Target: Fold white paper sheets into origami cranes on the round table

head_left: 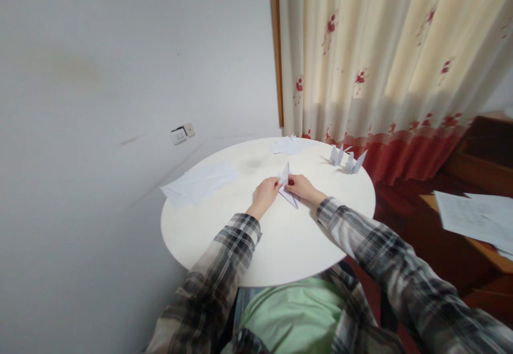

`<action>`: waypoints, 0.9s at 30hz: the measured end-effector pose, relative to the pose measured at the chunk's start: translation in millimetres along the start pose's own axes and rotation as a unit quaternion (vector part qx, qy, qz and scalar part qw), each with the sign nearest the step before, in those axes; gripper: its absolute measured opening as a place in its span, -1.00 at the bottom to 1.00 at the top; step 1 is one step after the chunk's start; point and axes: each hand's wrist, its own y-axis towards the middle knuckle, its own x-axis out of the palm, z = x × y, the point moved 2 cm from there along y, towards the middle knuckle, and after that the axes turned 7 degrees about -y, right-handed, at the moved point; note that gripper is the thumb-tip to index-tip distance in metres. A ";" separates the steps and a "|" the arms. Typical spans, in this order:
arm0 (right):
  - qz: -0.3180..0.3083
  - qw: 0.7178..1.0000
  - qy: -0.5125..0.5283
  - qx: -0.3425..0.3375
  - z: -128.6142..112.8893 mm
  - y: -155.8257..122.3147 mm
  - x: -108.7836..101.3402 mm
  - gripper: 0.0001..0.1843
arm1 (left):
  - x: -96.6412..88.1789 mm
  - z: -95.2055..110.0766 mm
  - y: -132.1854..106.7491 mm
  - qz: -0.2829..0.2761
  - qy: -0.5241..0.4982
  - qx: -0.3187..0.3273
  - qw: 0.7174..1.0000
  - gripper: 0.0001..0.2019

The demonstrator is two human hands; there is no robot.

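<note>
A piece of folded white paper [285, 179] is between my two hands, a little above the middle of the round table. One narrow point of it sticks up and away from me; another slants down toward me on the right. My left hand [266, 190] pinches its left side with thumb and fingertips. On the right side, my right hand [301, 186] grips it the same way, fingers curled. Part of the paper is hidden behind the fingers.
Folded paper cranes [353, 163] stand at the table's far right. Loose white sheets [202, 180] lie on the left, and more paper [289, 144] at the back edge. The white table [280, 258] meets a wall with a socket [178, 135]. Papers [473, 216] rest on wooden furniture at right.
</note>
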 end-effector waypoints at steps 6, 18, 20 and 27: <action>0.003 1.000 0.002 0.003 -0.8 -0.8 -1.1 -0.81 | 0.5 -0.7 0.5 -0.005 0.011 0.004 1.000 -0.81; 0.029 0.999 -0.042 0.010 1.7 1.8 -1.5 -0.83 | -2.9 3.8 -1.4 -0.022 0.007 -0.023 0.999 -0.82; 0.031 0.999 -0.036 0.009 2.9 2.3 -0.3 -0.83 | -2.9 3.9 -1.4 -0.021 0.007 -0.024 0.999 -0.82; 0.071 0.997 0.011 -0.016 8.6 4.7 4.4 -0.88 | 1.9 -1.7 0.2 -0.015 0.011 -0.004 1.000 -0.83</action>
